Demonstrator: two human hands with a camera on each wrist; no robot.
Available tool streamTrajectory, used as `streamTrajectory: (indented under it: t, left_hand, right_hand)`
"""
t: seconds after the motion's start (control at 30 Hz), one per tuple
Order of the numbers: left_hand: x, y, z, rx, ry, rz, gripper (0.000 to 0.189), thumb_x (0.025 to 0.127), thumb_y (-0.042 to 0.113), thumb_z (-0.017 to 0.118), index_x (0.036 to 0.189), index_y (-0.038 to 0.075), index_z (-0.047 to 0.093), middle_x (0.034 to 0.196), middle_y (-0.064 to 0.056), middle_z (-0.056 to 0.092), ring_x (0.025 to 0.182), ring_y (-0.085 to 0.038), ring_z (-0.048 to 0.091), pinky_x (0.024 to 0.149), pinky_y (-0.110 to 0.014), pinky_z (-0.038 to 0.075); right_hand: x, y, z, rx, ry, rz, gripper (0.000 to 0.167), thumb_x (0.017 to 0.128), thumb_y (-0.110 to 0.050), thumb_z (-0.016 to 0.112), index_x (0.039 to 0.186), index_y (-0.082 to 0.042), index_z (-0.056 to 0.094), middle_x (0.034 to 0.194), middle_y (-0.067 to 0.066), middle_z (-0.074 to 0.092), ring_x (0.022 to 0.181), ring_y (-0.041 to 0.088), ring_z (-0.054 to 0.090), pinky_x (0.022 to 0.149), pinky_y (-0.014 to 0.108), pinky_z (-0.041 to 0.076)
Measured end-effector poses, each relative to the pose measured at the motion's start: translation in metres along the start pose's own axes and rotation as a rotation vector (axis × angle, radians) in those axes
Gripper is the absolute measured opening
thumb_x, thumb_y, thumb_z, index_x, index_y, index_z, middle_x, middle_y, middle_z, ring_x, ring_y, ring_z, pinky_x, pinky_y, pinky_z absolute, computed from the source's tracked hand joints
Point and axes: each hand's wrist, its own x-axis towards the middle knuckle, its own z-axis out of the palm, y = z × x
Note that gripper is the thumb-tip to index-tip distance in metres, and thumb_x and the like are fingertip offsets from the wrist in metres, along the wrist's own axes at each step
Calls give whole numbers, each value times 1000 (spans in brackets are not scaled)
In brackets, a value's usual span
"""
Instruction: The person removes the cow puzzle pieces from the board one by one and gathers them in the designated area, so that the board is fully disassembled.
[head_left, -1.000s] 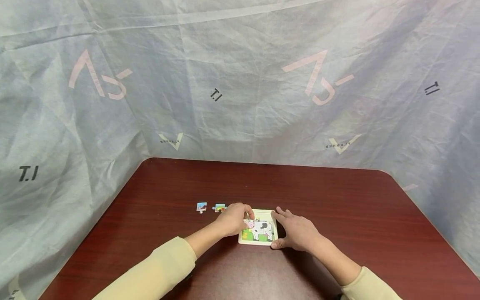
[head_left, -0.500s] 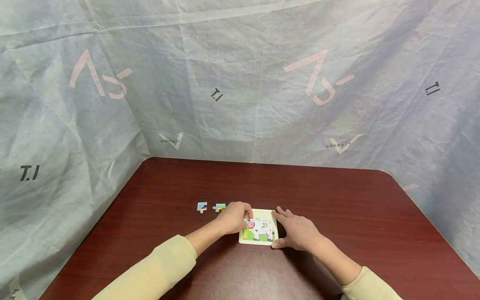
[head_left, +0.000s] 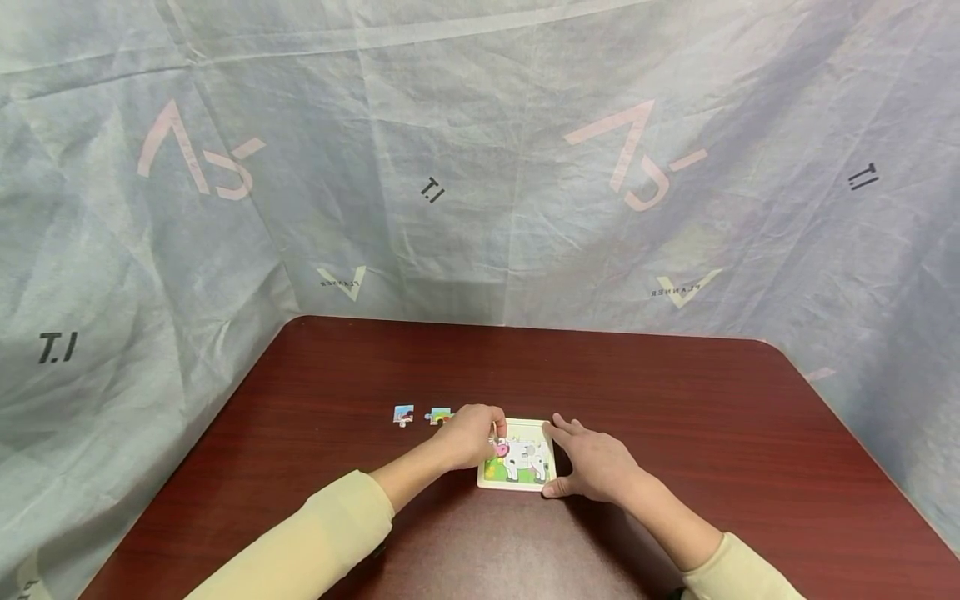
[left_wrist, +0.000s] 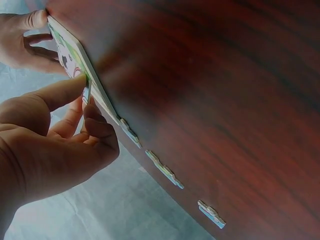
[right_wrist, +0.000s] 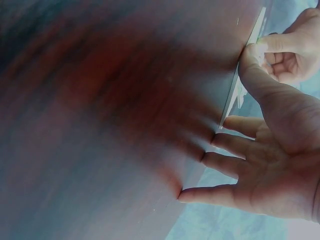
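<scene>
A square puzzle tray (head_left: 517,487) with a pale rim holds joined jigsaw pieces (head_left: 525,461) showing a black-and-white cow on green. Over the tray's left side my left hand (head_left: 467,437) pinches a jigsaw piece (left_wrist: 88,93) between thumb and fingers; the piece is tilted on edge in the left wrist view. My right hand (head_left: 596,464) rests at the tray's right side, fingers spread and mostly straight. Its thumb touches the near right corner and its index finger lies by the far right corner. The left hand hides part of the tray's left side in the head view.
Left of the tray lie a blue jigsaw piece (head_left: 403,414) and a green and blue jigsaw piece (head_left: 439,416). Another loose jigsaw piece (left_wrist: 130,132) lies close to the tray in the left wrist view. The reddish-brown table (head_left: 637,375) meets a grey cloth backdrop (head_left: 510,167).
The left fingers have shifted only slightly at the tray's left side, still pinching the jigsaw piece. The right hand and the tray look unchanged.
</scene>
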Motion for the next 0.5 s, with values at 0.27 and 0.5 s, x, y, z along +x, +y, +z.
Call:
streamTrajectory:
  t: [0.27, 0.5]
  left_hand:
    - [0, -1, 1, 24, -8, 42, 25, 79, -7, 74, 87, 12, 60, 79, 1, 51, 73, -15, 47, 66, -27, 41]
    - [-1, -2, 1, 4, 5, 47, 24, 79, -7, 75, 88, 10, 61, 79, 1, 51, 74, -15, 47, 65, -28, 41]
  right_hand:
    - [1, -1, -1, 2, -4, 5, 96, 72, -53, 86, 147, -5, 51, 153, 19, 44, 136, 39, 48, 94, 54, 49]
    - [0, -1, -1, 0, -9, 9, 96, 71, -53, 86, 147, -5, 51, 153, 19, 44, 136, 38, 48, 93, 54, 50]
